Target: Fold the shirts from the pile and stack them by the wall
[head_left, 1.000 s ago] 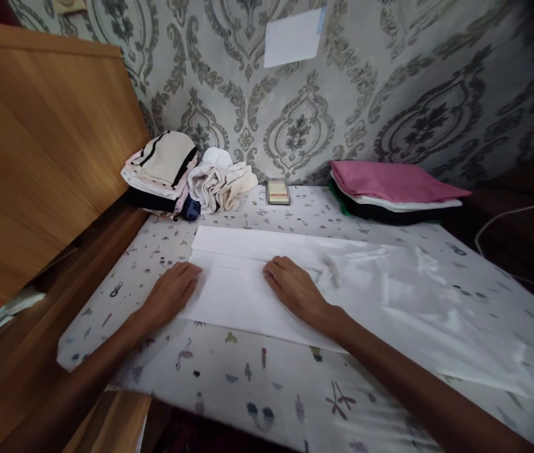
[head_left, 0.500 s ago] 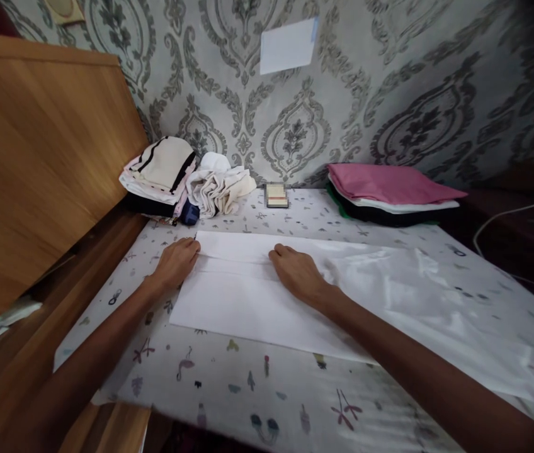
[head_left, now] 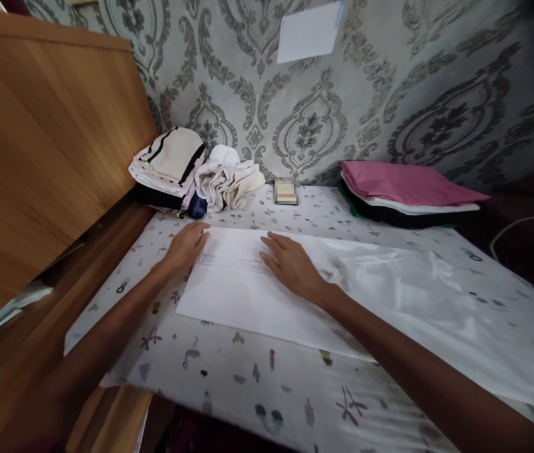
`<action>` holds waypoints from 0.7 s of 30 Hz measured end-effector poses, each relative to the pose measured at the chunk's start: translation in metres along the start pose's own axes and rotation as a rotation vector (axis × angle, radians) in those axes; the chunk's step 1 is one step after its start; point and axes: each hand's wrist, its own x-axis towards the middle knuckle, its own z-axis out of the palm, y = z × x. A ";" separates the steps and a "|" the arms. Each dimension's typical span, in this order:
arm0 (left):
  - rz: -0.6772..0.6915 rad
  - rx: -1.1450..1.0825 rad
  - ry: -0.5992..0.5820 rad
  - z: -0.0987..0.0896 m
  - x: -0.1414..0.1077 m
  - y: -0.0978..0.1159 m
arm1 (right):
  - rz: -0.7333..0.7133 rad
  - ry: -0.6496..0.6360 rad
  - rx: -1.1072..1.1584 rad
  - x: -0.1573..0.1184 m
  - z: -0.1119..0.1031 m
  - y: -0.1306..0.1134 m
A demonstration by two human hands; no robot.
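Observation:
A long white cloth (head_left: 243, 286), folded into a strip, lies across the patterned sheet (head_left: 229, 377). Its left part is flat with faint creases; the right part is shiny and wrinkled. At its upper left corner is my left hand (head_left: 186, 246), fingers stretched out along the edge. My right hand (head_left: 293, 263) rests on the cloth near its upper edge, fingers spread and lying flat. Neither hand grips the cloth.
Folded garments (head_left: 170, 160) and a bundled cream cloth (head_left: 229, 182) sit at the back left, beside a wooden panel (head_left: 50, 138). A small blurred box (head_left: 286, 191) stands by the wall. A folded pile topped with pink fabric (head_left: 403, 184) is at the back right, near a white cable (head_left: 522, 223).
Both hands have loosened from their closed hold on the cloth and their fingers have straightened. My left hand has shifted slightly toward the far edge. The view has turned a little left.

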 end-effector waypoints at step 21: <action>-0.277 -0.259 -0.025 0.025 0.058 -0.056 | -0.271 -0.222 0.183 -0.024 -0.007 -0.109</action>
